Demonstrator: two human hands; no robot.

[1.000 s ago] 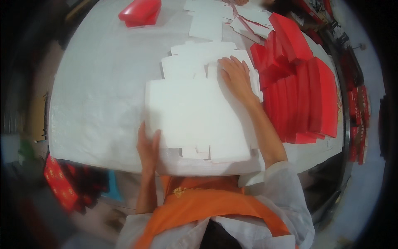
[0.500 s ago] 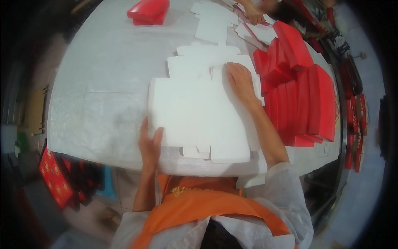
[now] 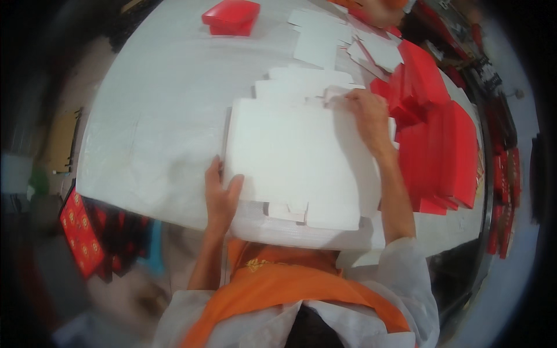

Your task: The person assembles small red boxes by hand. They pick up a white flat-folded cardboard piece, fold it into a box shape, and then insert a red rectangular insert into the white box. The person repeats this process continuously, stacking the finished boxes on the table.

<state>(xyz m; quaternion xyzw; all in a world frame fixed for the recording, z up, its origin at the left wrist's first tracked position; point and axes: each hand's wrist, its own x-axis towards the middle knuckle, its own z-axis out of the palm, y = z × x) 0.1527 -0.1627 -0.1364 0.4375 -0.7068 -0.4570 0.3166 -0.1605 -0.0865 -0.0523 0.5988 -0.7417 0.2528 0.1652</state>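
A flat white cardboard box blank (image 3: 296, 162) with cut tabs and flaps lies in front of me on the table, with thickness below its left edge as of further sheets. My left hand (image 3: 223, 197) holds its near left corner, thumb on top and fingers along the side. At the far right of the blank, my right hand (image 3: 372, 119) is closed, fingertips bent in a pinch at a small flap (image 3: 335, 95). The flap looks slightly raised and blurred.
Red boxes (image 3: 441, 151) stand in a row right of the blank. Another red box (image 3: 232, 17) sits at the far left of the pale-covered table (image 3: 151, 116). More white blanks (image 3: 316, 43) lie farther back, near another person's blurred hand (image 3: 371, 11). Patterned red boxes (image 3: 81, 232) are below the left edge.
My right hand has gone from lying flat on the blank to pinching at its far right flap. My left hand stays at the near left corner. The whole view has shifted slightly.
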